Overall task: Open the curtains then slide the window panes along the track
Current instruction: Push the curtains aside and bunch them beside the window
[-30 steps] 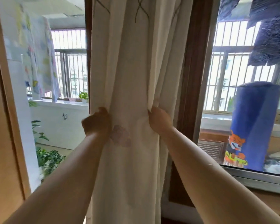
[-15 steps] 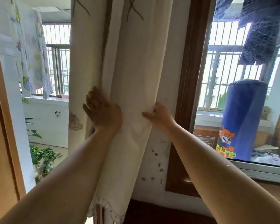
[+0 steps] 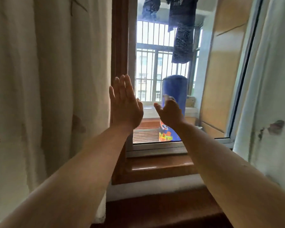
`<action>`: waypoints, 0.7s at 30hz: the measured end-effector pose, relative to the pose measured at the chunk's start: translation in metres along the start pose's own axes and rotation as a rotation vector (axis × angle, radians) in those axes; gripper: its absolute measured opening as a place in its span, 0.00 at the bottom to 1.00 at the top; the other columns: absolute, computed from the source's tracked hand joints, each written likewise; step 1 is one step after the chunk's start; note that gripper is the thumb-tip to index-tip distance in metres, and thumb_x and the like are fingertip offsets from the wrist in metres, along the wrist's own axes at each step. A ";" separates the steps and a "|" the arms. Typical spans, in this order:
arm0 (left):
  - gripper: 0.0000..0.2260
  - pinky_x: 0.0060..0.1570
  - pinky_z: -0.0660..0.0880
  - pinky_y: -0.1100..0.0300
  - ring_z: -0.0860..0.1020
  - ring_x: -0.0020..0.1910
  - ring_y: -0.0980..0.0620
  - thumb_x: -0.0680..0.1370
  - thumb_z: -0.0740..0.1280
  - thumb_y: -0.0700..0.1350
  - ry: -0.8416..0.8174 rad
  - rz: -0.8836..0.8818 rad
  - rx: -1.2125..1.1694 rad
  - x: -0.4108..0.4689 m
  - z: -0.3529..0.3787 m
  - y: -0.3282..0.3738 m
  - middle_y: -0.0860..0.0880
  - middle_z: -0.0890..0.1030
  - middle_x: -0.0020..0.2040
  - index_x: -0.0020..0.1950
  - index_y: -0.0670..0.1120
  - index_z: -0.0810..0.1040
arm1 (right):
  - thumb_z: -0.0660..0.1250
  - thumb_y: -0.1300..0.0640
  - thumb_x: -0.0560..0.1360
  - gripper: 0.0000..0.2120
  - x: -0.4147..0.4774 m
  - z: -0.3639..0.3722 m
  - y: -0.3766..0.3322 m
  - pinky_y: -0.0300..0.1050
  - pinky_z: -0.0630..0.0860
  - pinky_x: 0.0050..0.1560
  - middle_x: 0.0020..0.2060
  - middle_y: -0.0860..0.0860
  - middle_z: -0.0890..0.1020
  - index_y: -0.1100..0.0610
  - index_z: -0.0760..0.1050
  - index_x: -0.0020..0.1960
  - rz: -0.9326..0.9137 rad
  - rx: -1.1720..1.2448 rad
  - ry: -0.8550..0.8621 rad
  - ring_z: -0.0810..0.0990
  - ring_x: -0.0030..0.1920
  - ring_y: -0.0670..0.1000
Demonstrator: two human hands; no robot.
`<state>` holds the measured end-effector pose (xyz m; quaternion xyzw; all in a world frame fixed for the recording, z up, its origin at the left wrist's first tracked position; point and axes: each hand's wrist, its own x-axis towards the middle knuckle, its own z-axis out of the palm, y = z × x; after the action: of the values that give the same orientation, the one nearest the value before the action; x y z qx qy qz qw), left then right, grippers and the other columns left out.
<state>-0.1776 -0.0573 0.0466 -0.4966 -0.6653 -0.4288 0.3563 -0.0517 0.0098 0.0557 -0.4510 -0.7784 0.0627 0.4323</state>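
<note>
A cream curtain [image 3: 44, 89] hangs bunched on the left and a pale second curtain [image 3: 270, 99] hangs at the right edge. Between them is the window pane [image 3: 148, 79] in a dark wooden frame [image 3: 119, 51], with a metal track [image 3: 156, 149] along its bottom. My left hand [image 3: 124, 104] is raised flat, fingers together and upward, just right of the left curtain's edge and holding nothing. My right hand [image 3: 169, 111] is open in front of the glass, fingers loosely spread, apart from both curtains.
Beyond the glass stands a tall blue cylinder with a cartoon print [image 3: 174, 102], dark laundry [image 3: 182, 32] hanging above it, and barred balcony windows [image 3: 152, 66]. A white-framed pane [image 3: 238, 89] angles along the right. A wooden sill [image 3: 158, 168] lies below the track.
Both hands have let go of the left curtain, which now hangs further left. My view has swung right, onto the window between the two curtains.
</note>
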 end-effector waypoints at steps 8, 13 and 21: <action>0.36 0.77 0.42 0.47 0.44 0.79 0.43 0.78 0.60 0.49 -0.233 -0.018 -0.127 -0.007 0.046 0.110 0.42 0.46 0.80 0.78 0.40 0.42 | 0.63 0.53 0.78 0.25 -0.002 -0.099 0.115 0.50 0.67 0.68 0.67 0.62 0.72 0.64 0.64 0.72 0.114 -0.145 0.085 0.71 0.67 0.62; 0.35 0.77 0.41 0.48 0.44 0.79 0.44 0.80 0.57 0.53 -0.339 -0.051 -0.259 -0.013 0.078 0.198 0.41 0.45 0.79 0.77 0.39 0.41 | 0.63 0.56 0.79 0.25 -0.003 -0.155 0.187 0.48 0.65 0.68 0.69 0.60 0.71 0.62 0.63 0.73 0.165 -0.221 0.125 0.70 0.68 0.60; 0.38 0.76 0.48 0.47 0.50 0.77 0.41 0.78 0.60 0.56 -0.489 -0.105 -0.450 -0.028 0.135 0.319 0.39 0.52 0.78 0.77 0.39 0.43 | 0.62 0.57 0.79 0.26 0.003 -0.231 0.296 0.49 0.63 0.72 0.73 0.60 0.67 0.63 0.61 0.75 0.214 -0.303 0.137 0.67 0.71 0.60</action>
<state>0.1309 0.1015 0.0395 -0.6160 -0.6443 -0.4510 0.0450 0.3081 0.1174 0.0564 -0.5942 -0.6955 -0.0406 0.4021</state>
